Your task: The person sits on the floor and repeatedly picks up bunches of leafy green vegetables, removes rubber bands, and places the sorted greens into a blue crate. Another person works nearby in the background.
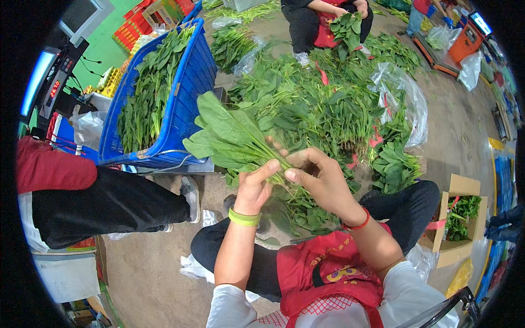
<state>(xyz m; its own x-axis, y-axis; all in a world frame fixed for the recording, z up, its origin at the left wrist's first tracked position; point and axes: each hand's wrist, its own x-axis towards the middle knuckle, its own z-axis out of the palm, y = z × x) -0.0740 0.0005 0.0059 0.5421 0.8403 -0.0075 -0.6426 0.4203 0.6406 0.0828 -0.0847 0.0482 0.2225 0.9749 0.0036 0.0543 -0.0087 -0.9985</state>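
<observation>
My left hand (256,188), with a yellow-green band on its wrist, is closed round the stems of a bunch of leafy greens (232,134). The broad leaves point up and to the left. At the stem end my right hand (317,177), a red band at its wrist, pinches with thumb and forefinger; the stem ends are partly hidden by the fingers. Beneath and beyond both hands spreads a large pile of the same greens (306,109) on the floor, some tied with red strips.
Left stands a blue plastic crate (188,93) full of greens, beside a person's black-trousered leg (109,197). Ahead, a seated co-worker's hands (350,10) hold greens. A clear plastic bag (407,104) lies on the pile's right. An open cardboard box (456,254) with greens is at right, an orange scale (465,44) farther back.
</observation>
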